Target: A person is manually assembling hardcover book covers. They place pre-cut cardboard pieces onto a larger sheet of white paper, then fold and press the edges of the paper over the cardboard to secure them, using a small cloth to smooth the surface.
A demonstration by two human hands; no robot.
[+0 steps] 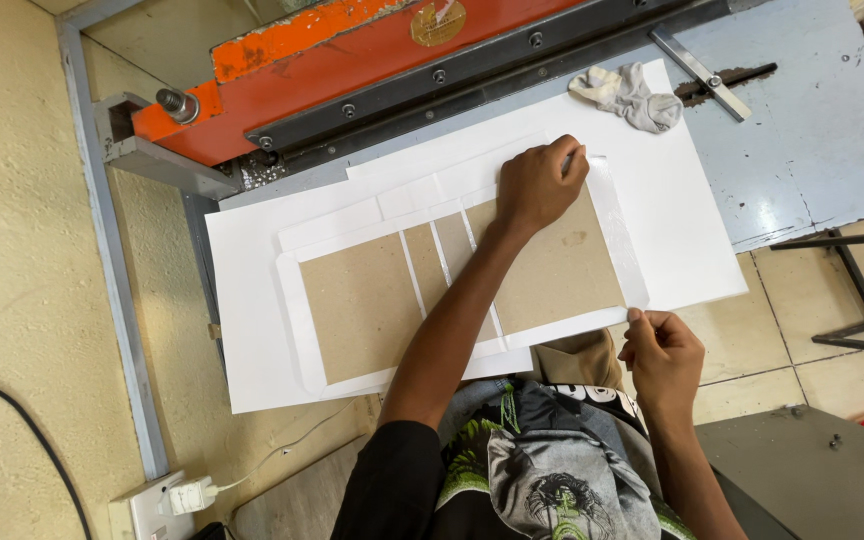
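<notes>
Head view: the left hand (540,186) lies palm down, fingers curled and pressing, on the far edge of the large brown cardboard panel (562,265), where a white paper flap (512,165) is folded over that edge. The right hand (660,352) sits at the near corner of the same panel, thumb and fingers pinched shut on the white paper border strip (562,327) that runs along the near edge. Beyond the left forearm lie two narrow brown cardboard strips (437,265) and then a second large brown cardboard panel (362,305), all set side by side on one white cover sheet (297,300) with slim white gaps between them. This assembly rests on a bigger white paper sheet (682,215) spread under both hands. Just past the left hand's fingertips a crumpled white cloth (632,95) lies on that sheet. Farther off stands an orange and black metal cutting machine (352,60), and beside the cloth a grey metal ruler bar (700,72) lies on the pale blue table surface (822,130). Near the left elbow, low down, a white wall socket with plug (174,497) shows.
</notes>
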